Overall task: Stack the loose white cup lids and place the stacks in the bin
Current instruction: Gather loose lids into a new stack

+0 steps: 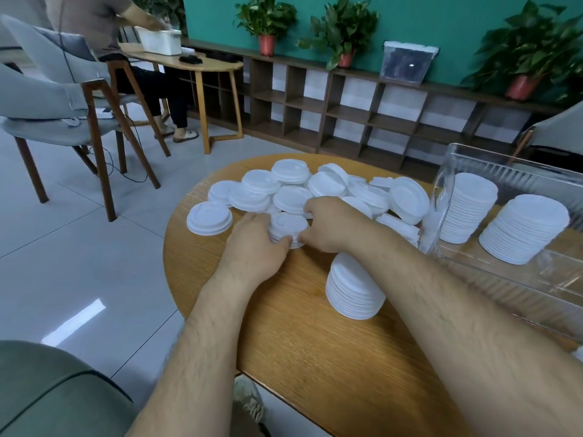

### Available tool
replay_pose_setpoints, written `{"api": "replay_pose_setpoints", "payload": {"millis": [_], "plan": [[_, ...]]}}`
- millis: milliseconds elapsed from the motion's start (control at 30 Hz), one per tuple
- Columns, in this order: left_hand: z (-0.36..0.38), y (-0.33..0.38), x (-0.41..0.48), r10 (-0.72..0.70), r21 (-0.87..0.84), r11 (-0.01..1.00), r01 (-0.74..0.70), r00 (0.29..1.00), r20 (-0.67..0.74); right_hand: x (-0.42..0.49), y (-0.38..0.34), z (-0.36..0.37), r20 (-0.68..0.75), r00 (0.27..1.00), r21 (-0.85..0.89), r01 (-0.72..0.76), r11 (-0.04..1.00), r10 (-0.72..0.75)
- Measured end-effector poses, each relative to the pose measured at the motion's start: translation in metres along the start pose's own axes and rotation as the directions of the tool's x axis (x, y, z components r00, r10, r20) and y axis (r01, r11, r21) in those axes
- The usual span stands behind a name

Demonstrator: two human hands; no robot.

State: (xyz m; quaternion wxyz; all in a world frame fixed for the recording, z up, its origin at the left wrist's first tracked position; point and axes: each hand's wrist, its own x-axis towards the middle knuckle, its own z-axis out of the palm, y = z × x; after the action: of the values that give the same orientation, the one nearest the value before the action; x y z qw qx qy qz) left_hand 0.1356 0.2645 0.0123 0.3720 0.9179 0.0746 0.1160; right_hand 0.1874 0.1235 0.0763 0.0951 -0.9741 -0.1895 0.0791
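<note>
Loose white cup lids (293, 187) lie in a heap on the far part of the round wooden table (299, 348). Both hands hold a small stack of lids (287, 227) at the heap's near edge: my left hand (257, 244) curls round its left side, my right hand (331, 223) grips its right side. A taller stack of lids (353, 288) stands on the table under my right forearm. The clear plastic bin (504, 279) at the right holds two tall lid stacks (470, 206), (525, 228).
One lid (209, 217) lies apart at the heap's left. The table's left edge drops to a tiled floor. Grey chairs (63, 89) and a seated person at another table (189, 63) are at the back left. A low wooden shelf (347, 111) with potted plants runs behind.
</note>
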Motion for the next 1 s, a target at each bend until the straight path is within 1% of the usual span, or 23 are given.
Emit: {"api": "replay_pose_setpoints", "payload": {"millis": [100,233,367,500,600,700,867,1000], "plan": [[0.001,-0.002,0.002,-0.017,-0.004,1.000,0.017,1.000,0.021,0.004,0.000,0.004,-0.002,1.000,0.019,0.000,1.000,0.001],[0.000,0.000,0.001,-0.021,-0.024,0.999,0.022,1.000,0.016,0.001,-0.002,0.005,-0.002,1.000,0.074,-0.003,0.997,0.003],[-0.004,0.003,-0.005,-0.026,-0.092,0.995,0.024,0.999,-0.026,-0.009,0.002,0.003,-0.028,1.000,0.160,0.004,0.987,0.001],[-0.009,0.013,-0.013,-0.023,-0.226,0.974,0.005,0.997,-0.074,-0.025,0.010,-0.003,-0.110,0.994,0.229,0.033,0.973,-0.007],[-0.009,0.020,-0.018,0.014,-0.241,0.970,-0.039,0.994,-0.107,-0.036,0.020,-0.005,-0.190,0.982,0.291,0.054,0.955,0.002],[-0.006,0.025,-0.020,0.040,-0.280,0.957,-0.075,0.991,-0.127,-0.046,0.030,-0.003,-0.234,0.972,0.357,0.082,0.931,0.004],[-0.005,0.026,-0.022,0.054,-0.287,0.954,-0.091,0.990,-0.133,-0.047,0.036,0.003,-0.275,0.961,0.376,0.125,0.918,-0.019],[-0.007,0.023,-0.022,0.065,-0.268,0.958,-0.102,0.988,-0.143,-0.043,0.035,0.004,-0.298,0.953,0.343,0.159,0.926,-0.053]]}}
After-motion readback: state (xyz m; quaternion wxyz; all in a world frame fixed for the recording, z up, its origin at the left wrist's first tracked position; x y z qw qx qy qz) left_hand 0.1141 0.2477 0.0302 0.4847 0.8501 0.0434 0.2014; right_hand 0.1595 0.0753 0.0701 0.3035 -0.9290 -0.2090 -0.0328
